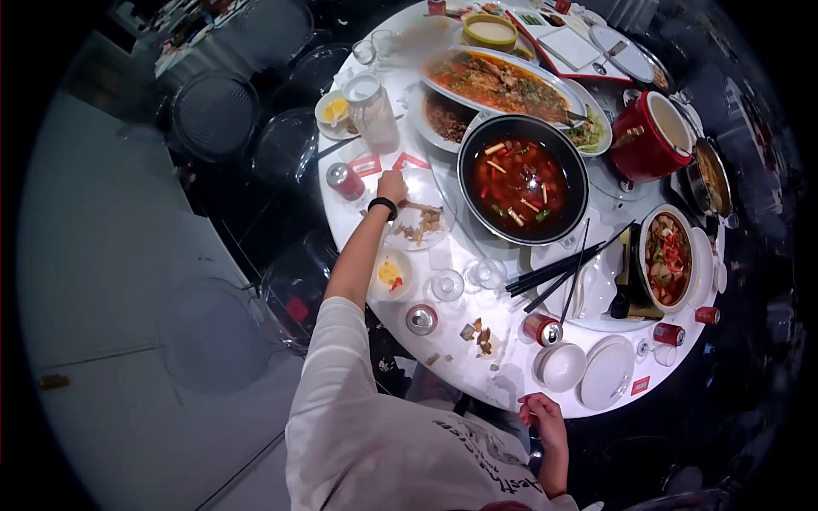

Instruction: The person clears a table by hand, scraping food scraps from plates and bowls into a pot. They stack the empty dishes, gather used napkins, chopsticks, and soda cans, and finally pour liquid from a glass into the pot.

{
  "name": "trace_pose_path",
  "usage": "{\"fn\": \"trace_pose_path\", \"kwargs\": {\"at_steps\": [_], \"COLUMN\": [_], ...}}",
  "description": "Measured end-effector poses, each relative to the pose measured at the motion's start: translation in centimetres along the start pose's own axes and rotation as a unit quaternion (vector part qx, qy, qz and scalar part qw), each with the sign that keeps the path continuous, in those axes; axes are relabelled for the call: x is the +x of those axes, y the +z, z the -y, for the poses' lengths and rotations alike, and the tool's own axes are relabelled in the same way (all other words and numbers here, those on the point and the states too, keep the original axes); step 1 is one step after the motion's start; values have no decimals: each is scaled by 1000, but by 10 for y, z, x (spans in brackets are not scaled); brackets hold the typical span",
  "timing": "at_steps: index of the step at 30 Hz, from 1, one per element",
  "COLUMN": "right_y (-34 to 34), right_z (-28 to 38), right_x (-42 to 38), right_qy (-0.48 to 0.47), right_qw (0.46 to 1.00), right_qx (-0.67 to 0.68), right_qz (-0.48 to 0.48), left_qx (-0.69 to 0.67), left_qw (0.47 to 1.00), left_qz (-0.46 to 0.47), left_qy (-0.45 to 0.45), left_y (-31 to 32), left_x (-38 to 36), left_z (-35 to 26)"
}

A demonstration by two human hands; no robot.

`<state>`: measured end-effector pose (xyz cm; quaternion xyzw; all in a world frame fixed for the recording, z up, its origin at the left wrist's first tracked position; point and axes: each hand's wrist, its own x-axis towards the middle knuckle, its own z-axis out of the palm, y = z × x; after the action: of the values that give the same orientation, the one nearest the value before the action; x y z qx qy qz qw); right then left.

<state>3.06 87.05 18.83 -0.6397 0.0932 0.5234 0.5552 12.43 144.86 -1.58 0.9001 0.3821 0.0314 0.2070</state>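
Observation:
My left hand point(393, 186), with a dark band at the wrist, reaches far over the table. Its fingers are closed at the upper left rim of a white plate point(437, 189) that bears bones and food scraps point(417, 223). The fingertips are hidden from above. A pink-red can point(345, 180) and a glass jar point(372, 115) stand close by. Below the plate sits a small bowl with yellow and red leftovers point(390, 275). My right hand point(543, 417) hovers at the table's near edge with fingers curled in, and nothing shows in it.
A black pot of red soup point(522, 180), a long fish platter point(503, 85) and a red pot point(652, 136) crowd the turntable. Black chopsticks point(554, 268) lie near drinking glasses point(488, 272). Nearer are cans point(421, 319), stacked bowls point(562, 366) and scraps point(482, 336). Clear chairs point(298, 285) flank the left.

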Motion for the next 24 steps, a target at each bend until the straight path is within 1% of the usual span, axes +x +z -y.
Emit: {"fn": "trace_pose_path", "kwargs": {"at_steps": [1, 2, 3, 5, 6, 9, 10, 13, 14, 18, 22, 24], "right_y": [2, 5, 8, 17, 23, 37, 40, 43, 45, 44, 36, 33], "right_z": [-1, -2, -4, -4, -4, -3, -4, -3, -3, 4, 7, 8], "right_x": [0, 0, 0, 2, 3, 5, 7, 15, 17, 30, 43, 47], "right_qy": [-1, -2, -1, -2, -1, 8, 12, 17, 19, 13, -20, -23], "right_qw": [1000, 1000, 1000, 1000, 1000, 1000, 1000, 1000, 1000, 999, 999, 999], "right_qx": [0, 1, 1, 5, 2, 3, 3, 0, 0, -35, -19, -22], "right_qz": [-8, -16, -24, -25, -28, -23, -19, -5, 1, 14, 25, 27], "left_qx": [-26, -49, -49, 43, 76, 66, 93, 53, 30, 47, 77, 84], "left_qw": [997, 995, 998, 998, 996, 984, 972, 966, 970, 971, 973, 971], "left_qz": [-58, -76, -48, 55, 36, 159, 204, 217, 208, 215, 206, 208], "left_qy": [33, 40, 7, 4, -1, 49, 72, 133, 122, 92, 69, 79], "left_y": [1, -15, -26, -24, -19, -18, -19, -29, -34, -41, -51, -59], "left_x": [6, 4, 8, 26, 30, 46, 52, 48, 45, 45, 49, 54], "left_z": [7, 3, 0, 15, 19, 36, 41, 43, 43, 36, 25, 23]}}
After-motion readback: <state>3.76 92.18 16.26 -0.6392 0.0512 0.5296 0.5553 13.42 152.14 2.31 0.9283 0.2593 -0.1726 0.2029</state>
